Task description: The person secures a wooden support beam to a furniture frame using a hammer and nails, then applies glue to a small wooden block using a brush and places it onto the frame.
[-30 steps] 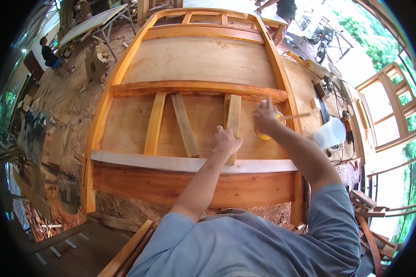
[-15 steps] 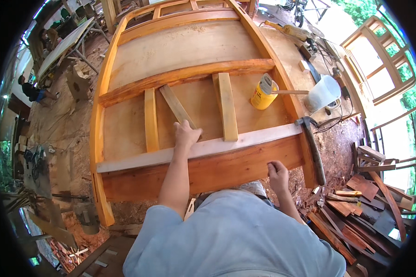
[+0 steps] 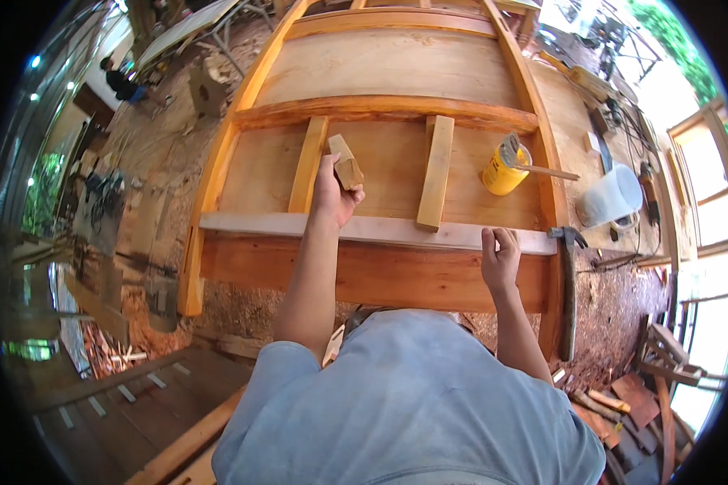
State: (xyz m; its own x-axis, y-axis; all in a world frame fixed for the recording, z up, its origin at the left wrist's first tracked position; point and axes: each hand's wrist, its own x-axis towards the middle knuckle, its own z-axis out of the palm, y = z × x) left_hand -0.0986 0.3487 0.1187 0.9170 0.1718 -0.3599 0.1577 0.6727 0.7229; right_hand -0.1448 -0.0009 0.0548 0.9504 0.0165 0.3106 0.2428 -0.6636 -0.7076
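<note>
My left hand (image 3: 332, 196) is wrapped round one end of a short wooden slat (image 3: 344, 162), tilted up above the frame. Under it lies a large orange-brown wooden frame (image 3: 380, 107) with a pale panel inside. One upright slat (image 3: 309, 166) stands just left of my left hand. Another loose-looking slat (image 3: 436, 174) lies further right, its near end over the whitish rail (image 3: 380, 229). My right hand (image 3: 501, 259) hovers by that rail with fingers pinched together; anything between them is hidden.
A yellow can (image 3: 505, 172) with a stick across it stands inside the frame at right. A hammer (image 3: 570, 283) hangs on the right corner. Beyond are a translucent bucket (image 3: 611, 196) and power tools. Wood scraps (image 3: 623, 412) lie lower right; a person (image 3: 125, 83) is far left.
My left hand has lifted the slat off the panel and tipped its end toward me. My right hand has risen to the whitish rail. The whole view has shifted.
</note>
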